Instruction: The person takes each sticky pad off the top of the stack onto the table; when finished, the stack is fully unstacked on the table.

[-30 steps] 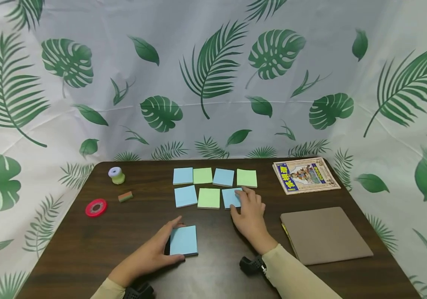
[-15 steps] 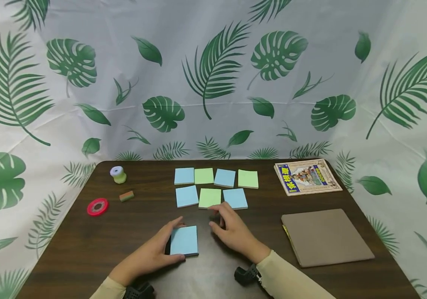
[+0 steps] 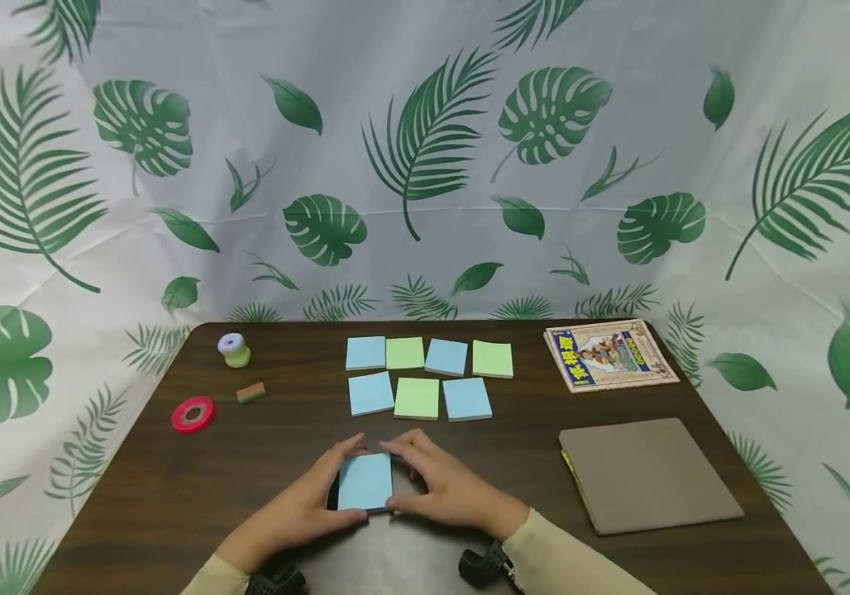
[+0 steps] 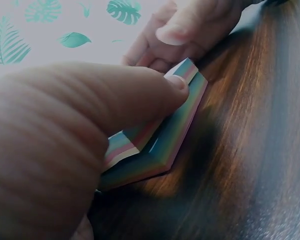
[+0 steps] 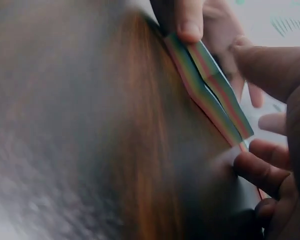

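Observation:
Near the table's front, my left hand grips a blue-topped sticky note pad between thumb and fingers. In the left wrist view, its thumb presses on the edge of the upper of two stacked pads, whose sides show striped coloured layers. My right hand is at the stack's right side, fingers loosely bent. The right wrist view shows its thumb apart from the pads; whether its lower fingers touch the corner is unclear. Beyond the hands lie two rows of blue pads and green pads.
A red tape roll, a small striped block and a green and lilac spool-shaped thing stand on the left. A comic book and a taupe folder lie on the right of the dark table.
My right hand has left the right-hand blue pad of the front row and come left and nearer, to the stack's side. The left hand has kept its grip in place.

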Action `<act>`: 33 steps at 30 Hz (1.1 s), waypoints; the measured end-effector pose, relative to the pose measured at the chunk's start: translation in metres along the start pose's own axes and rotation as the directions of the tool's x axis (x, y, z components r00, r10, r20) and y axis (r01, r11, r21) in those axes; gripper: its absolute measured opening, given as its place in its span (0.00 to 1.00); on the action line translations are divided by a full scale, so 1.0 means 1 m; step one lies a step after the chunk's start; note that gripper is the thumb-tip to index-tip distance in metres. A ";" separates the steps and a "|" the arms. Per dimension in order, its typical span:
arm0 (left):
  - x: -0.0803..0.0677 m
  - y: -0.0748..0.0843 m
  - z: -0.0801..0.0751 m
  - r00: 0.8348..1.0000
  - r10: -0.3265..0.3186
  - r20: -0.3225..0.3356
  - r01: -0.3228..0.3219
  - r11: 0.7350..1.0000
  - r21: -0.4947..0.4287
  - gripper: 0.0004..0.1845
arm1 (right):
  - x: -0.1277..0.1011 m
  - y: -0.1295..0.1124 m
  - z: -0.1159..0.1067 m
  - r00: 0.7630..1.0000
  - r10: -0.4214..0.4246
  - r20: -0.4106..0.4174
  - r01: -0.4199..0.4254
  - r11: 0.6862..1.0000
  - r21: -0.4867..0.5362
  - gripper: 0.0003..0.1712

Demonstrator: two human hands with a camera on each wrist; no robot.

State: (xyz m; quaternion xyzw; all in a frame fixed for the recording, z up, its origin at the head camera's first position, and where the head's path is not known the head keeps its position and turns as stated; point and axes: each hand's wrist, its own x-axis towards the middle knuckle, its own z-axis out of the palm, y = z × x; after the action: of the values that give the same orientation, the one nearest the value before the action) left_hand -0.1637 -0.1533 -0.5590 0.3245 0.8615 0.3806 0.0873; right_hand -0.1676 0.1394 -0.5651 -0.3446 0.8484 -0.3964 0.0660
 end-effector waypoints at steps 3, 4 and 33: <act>0.000 0.001 0.000 1.000 0.002 -0.002 -0.002 1.000 -0.008 0.57 | 0.000 -0.002 0.002 1.000 0.000 0.011 0.001 0.996 -0.086 0.47; 0.000 0.001 0.001 1.000 0.006 -0.004 -0.007 1.000 -0.008 0.57 | 0.000 -0.002 0.003 1.000 -0.004 0.011 0.006 0.994 -0.110 0.47; 0.003 0.002 -0.001 0.998 -0.027 0.058 0.025 0.999 0.027 0.59 | 0.000 -0.002 0.003 0.999 -0.019 -0.028 0.018 0.998 -0.053 0.43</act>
State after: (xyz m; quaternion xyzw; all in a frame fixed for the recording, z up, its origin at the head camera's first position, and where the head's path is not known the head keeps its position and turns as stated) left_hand -0.1655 -0.1508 -0.5568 0.3253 0.8678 0.3583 0.1131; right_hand -0.1654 0.1365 -0.5654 -0.3483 0.8562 -0.3793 0.0408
